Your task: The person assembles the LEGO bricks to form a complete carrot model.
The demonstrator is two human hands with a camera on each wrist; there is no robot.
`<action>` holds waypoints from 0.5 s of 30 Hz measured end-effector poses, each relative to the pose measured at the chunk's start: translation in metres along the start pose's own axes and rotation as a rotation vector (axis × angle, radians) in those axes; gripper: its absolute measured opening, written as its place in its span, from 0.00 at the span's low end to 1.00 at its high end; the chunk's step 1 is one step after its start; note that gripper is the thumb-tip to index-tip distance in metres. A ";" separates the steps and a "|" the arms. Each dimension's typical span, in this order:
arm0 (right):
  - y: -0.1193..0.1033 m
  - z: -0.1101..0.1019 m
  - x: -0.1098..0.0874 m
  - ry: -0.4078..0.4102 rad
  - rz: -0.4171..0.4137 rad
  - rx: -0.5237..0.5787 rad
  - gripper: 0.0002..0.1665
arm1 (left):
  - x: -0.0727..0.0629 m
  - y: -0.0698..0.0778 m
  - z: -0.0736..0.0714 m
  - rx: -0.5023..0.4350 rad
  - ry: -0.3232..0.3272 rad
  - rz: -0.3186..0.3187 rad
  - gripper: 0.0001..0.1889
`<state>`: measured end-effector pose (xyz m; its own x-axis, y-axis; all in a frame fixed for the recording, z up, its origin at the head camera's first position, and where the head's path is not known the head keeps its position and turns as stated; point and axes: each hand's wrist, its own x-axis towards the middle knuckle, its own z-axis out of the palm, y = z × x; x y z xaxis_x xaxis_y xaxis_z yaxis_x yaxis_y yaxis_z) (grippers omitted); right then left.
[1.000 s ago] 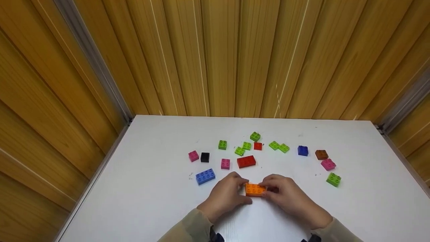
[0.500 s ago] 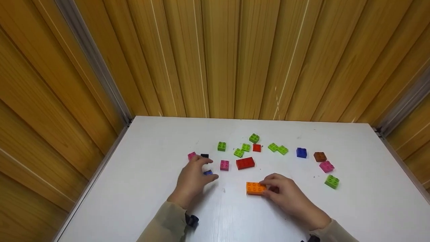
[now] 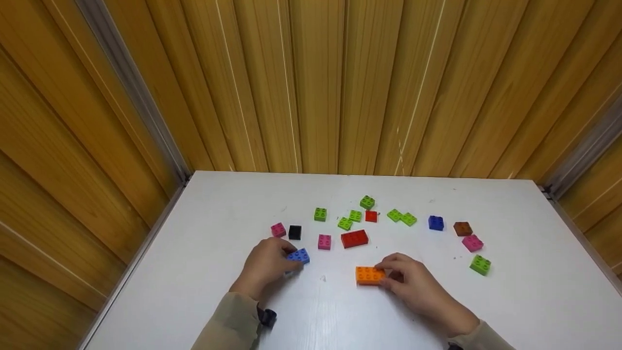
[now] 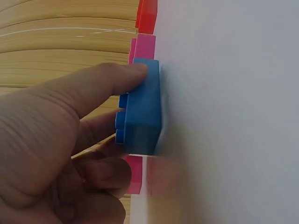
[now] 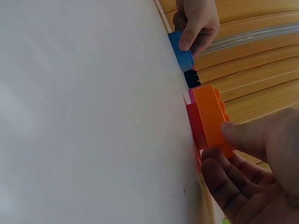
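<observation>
My left hand (image 3: 266,266) pinches a blue building brick (image 3: 300,255) with two rows of studs, between thumb and fingers. In the left wrist view the thumb presses the near long side of the blue brick (image 4: 144,105), close over the white table. My right hand (image 3: 410,279) holds an orange brick (image 3: 368,275) by its right end, studs up. The right wrist view has the thumb on one long side of the orange brick (image 5: 210,114), with fingers behind it. A red brick (image 3: 354,238) lies on the table beyond, between the hands.
Past the left hand lie a black brick (image 3: 295,232) and pink bricks (image 3: 278,230). Several green bricks (image 3: 320,214) are scattered at the back. Dark blue (image 3: 436,223) and brown bricks (image 3: 462,228) lie at the right. A wood-look wall (image 3: 316,87) bounds the white table (image 3: 204,204).
My left hand let go of the orange brick, moved left and took hold of the blue brick. The right hand stays on the orange brick in about the same place.
</observation>
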<state>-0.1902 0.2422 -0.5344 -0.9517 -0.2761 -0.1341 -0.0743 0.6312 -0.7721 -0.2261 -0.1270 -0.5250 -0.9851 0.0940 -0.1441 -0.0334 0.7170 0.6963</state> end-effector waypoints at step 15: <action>-0.020 -0.020 0.011 -0.127 0.020 -0.086 0.14 | -0.002 0.040 -0.012 -0.066 -0.038 -0.001 0.18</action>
<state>-0.2050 0.2413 -0.5082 -0.9085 -0.3487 -0.2303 -0.0862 0.6956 -0.7132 -0.2271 -0.1072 -0.4881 -0.9779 0.1207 -0.1705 -0.0464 0.6702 0.7408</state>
